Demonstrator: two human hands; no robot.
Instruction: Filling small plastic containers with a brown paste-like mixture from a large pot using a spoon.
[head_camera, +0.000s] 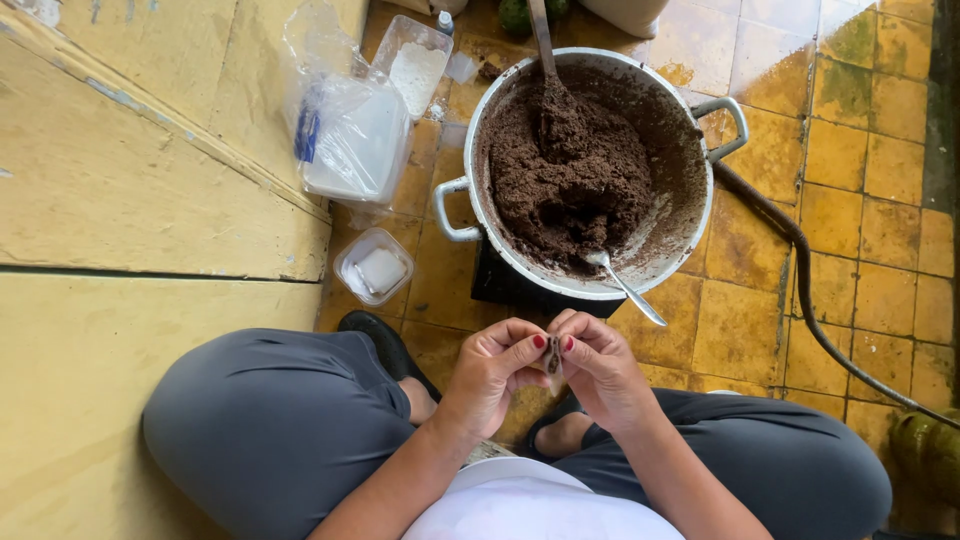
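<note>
small dark brown lump (553, 354) between both hands' fingers (520, 350)

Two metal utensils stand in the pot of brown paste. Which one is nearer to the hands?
The small metal spoon leaning over the near rim of the big metal pot, its handle pointing toward the hands. The other long utensil sticks out at the far rim.

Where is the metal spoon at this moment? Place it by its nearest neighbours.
In the head view, the metal spoon leans on the near rim of the large pot, bowl end in the brown mixture, handle pointing out just beyond the right hand.
</note>
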